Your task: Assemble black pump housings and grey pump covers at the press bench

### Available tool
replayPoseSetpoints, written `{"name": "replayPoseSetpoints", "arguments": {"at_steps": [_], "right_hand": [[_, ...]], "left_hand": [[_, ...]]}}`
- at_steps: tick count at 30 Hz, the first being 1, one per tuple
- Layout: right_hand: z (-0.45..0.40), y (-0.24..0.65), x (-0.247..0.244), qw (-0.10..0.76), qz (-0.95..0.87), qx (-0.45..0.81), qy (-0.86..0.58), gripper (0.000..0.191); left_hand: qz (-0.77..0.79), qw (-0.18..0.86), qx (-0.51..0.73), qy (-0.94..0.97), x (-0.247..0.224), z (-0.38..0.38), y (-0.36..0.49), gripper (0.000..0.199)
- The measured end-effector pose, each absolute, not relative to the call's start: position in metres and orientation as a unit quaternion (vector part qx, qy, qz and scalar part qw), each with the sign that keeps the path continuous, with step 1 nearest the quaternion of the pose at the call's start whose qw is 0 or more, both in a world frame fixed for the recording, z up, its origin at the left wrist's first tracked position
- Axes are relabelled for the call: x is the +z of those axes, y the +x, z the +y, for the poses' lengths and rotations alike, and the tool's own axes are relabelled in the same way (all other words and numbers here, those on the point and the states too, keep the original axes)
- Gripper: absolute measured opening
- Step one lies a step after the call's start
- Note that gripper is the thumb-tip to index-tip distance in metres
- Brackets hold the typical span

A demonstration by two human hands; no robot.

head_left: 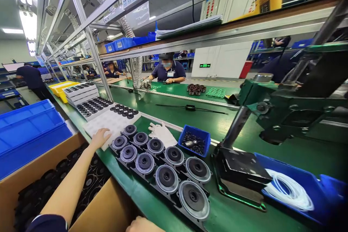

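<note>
My left hand (100,139) is at the near edge of a white foam tray (95,125), its fingers bent over that edge. Small black ring-shaped parts (125,111) sit in the far rows of this tray. At the bottom edge, only the back of my right hand (144,225) shows; its fingers are out of sight. Between my hands and the far side of the bench stand two rows of round black speaker-like parts (167,178) with pale rims, in square black frames. Behind them lies a white glove (163,134).
A cardboard box (108,206) of black frames stands below left, beside blue crates (29,123). A blue bin (208,141) holds small black parts. Right are a green press (244,174) and a blue tray with coiled white tubing (289,190). Co-workers (170,70) sit opposite.
</note>
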State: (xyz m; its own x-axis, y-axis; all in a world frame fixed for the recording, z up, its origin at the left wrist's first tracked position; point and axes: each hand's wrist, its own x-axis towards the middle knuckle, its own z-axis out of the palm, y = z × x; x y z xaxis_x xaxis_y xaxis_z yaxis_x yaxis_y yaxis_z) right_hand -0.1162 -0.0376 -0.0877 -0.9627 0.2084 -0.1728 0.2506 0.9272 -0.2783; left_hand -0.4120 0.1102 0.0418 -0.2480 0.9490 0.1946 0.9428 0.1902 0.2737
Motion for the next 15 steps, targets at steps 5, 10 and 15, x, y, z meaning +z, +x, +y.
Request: {"name": "replayPoseSetpoints", "arguments": {"at_steps": [5, 10, 15], "right_hand": [[-0.033, -0.115, -0.081, 0.106, 0.971, -0.15, 0.15, 0.021], [-0.048, -0.093, -0.029, 0.097, 0.977, -0.188, 0.028, 0.012], [-0.058, -0.045, 0.034, -0.072, 0.977, -0.185, 0.072, 0.014]], "left_hand": [[0.771, -0.004, 0.151, 0.619, 0.027, 0.114, -0.424, 0.057], [0.768, 0.003, 0.12, 0.629, 0.037, 0.111, -0.428, 0.056], [0.752, -0.043, 0.113, 0.648, 0.045, 0.114, -0.434, 0.059]]}}
